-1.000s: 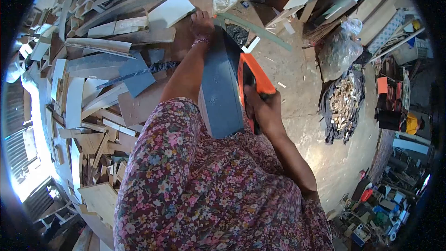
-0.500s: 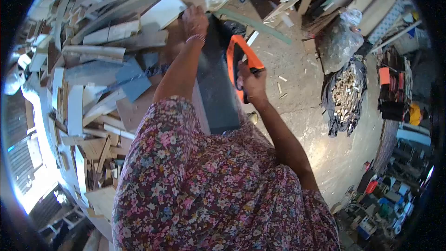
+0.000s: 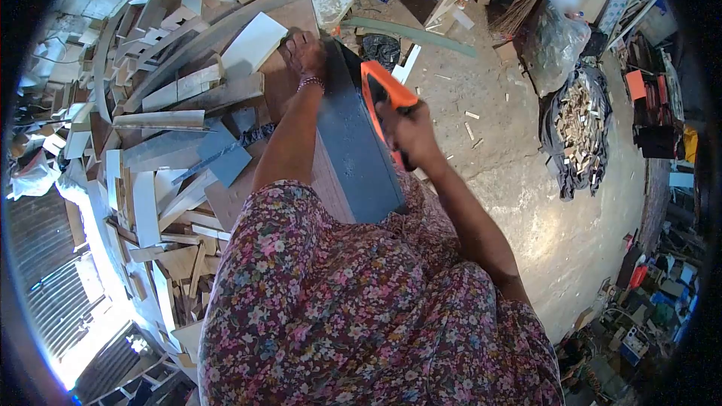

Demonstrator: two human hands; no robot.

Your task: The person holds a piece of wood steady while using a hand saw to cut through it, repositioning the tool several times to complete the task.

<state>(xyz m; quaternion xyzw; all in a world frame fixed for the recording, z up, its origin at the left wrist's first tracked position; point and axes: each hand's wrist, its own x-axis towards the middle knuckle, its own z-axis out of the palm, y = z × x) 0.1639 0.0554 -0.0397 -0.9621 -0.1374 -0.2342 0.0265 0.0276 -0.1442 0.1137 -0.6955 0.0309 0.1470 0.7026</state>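
Observation:
A dark blue-grey board lies lengthwise in front of me on a brown wooden surface. My left hand rests flat near the board's far left side, fingers spread, with a beaded bracelet at the wrist. At the board's right edge, my right hand is wrapped round the black grip of a saw with an orange frame. The saw's blade cannot be made out. A white piece of wood lies just left of my left hand.
Wood offcuts are heaped on the left. A green strip lies at the far side. On the right floor are a clear plastic bag and a dark sack of wood scraps. Mixed items are piled at the lower right.
The view has shifted. The orange saw and my right hand have moved slightly relative to the board, and the saw is tilted differently. My left hand stays near the board's far end.

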